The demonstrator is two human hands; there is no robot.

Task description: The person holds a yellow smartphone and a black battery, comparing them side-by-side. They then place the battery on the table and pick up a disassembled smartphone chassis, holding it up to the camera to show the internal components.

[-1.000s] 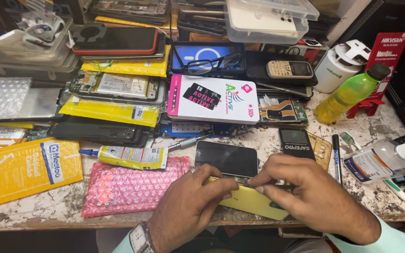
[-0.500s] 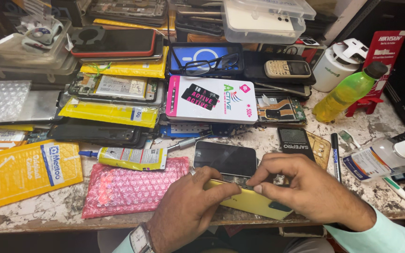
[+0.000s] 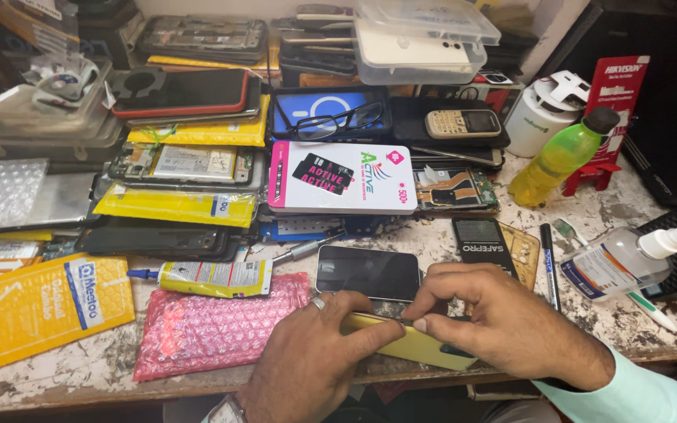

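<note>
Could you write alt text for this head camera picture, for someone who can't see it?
Two bare hands, left hand and right hand, hold a yellow phone at the front edge of a cluttered workbench. A dark phone, a pink bubble-wrap pouch and a glue tube lie close by.

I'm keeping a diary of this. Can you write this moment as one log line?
left hand: holds yellow phone | right hand: pinches its top edge | behind: dark phone lying flat | left: pink bubble wrap, glue tube

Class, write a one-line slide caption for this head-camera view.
Both hands, left hand and right hand, grip a yellow phone at a cluttered repair bench.
</note>
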